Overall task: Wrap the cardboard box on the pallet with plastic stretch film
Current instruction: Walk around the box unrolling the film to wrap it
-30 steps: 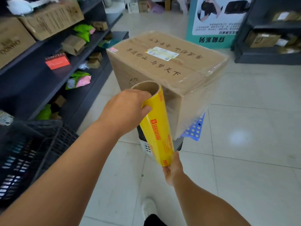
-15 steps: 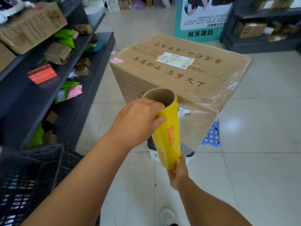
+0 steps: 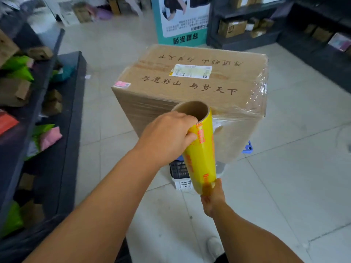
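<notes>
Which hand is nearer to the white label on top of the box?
The left hand: it grips the roll's top end just below the white label. The right hand holds the bottom end, farther away.

A large cardboard box [image 3: 190, 88] stands in the middle of a tiled floor [image 3: 284, 168], blocking the way straight ahead. Open floor runs along its left and right sides and behind it. Dark shelving [image 3: 62, 130] crowded with parcels closes off the left. More dark shelves [image 3: 247, 21] and a standing sign [image 3: 180, 19] wall the far side. A white basket [image 3: 180, 182] sits under the box's near edge.
</notes>
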Tool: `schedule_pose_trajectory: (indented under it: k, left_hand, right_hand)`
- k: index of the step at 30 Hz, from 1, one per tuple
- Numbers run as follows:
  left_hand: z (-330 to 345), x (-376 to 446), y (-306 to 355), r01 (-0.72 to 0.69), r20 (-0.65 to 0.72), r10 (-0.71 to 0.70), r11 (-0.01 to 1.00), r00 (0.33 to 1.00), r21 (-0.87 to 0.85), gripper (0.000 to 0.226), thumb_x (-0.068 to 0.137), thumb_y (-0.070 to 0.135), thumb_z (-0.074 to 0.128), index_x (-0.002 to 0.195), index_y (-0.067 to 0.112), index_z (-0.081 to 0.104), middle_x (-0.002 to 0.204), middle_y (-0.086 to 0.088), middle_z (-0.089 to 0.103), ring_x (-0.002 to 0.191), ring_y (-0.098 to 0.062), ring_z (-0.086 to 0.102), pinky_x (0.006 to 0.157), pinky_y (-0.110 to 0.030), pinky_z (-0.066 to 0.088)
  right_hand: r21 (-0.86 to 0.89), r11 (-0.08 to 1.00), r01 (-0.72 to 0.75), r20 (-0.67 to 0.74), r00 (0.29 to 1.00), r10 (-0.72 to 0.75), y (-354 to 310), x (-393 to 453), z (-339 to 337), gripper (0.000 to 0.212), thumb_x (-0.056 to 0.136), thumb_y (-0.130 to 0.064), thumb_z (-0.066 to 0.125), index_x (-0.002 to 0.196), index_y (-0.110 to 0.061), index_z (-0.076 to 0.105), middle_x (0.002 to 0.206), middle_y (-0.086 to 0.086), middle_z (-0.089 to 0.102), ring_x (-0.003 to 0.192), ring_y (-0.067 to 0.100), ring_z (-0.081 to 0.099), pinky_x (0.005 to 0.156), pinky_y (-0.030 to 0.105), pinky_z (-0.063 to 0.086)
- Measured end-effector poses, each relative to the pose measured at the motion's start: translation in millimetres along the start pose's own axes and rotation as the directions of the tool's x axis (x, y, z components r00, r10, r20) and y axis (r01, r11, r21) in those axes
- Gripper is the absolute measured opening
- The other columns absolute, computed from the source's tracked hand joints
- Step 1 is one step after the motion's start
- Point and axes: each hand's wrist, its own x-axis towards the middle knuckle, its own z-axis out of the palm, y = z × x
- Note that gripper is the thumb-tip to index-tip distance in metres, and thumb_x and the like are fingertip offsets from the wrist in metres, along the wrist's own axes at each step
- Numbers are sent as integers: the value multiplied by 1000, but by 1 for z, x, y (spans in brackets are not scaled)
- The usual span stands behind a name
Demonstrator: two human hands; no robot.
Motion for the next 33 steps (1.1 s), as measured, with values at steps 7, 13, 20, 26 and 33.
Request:
schedule_pose_trajectory:
  k: [7,13,20,26,33]
  left_hand:
    - [-12,-9,-28,-187,27,186,982,982,7,27,90,26,54,115,15,58,113,-4,60,105,-26,53,81,-42,47]
    - [-14,3,-50,-293,55,295,956,954,-27,23,91,28,53,109,16,59,105,-3,61,97,-23,53,75,-40,46]
    - [-13,17,-70,-356,20,358,932,934,-72,30,89,33,51,109,13,61,102,-5,63,95,-25,54,70,-38,45]
    - [-8,25,-87,-450,21,452,891,892,-59,28,78,30,55,93,9,67,78,-7,65,77,-28,58,59,-35,47]
    - [-1,41,-114,-572,8,576,814,818,-97,32,81,26,51,102,6,66,80,-7,69,75,-26,64,64,-28,43]
  right_hand:
    - [180,983,40,-63,998,-29,33,-16,15,65,86,-60,51,139,-22,43,129,6,47,112,20,50,102,30,44]
    - [311,948,73,-124,992,-36,41,-12,24,61,85,-54,58,134,-18,48,121,8,51,99,18,53,100,29,46]
    - [367,926,89,-164,986,-30,42,-12,41,44,87,-41,61,125,-20,55,117,7,53,86,14,55,78,24,48]
    - [462,882,91,-201,980,4,46,-5,47,37,87,-42,61,117,-23,54,112,6,50,75,12,53,64,24,47]
    - [556,811,179,-290,957,-13,58,0,64,35,89,-38,58,120,-21,54,112,6,53,93,16,55,87,25,43]
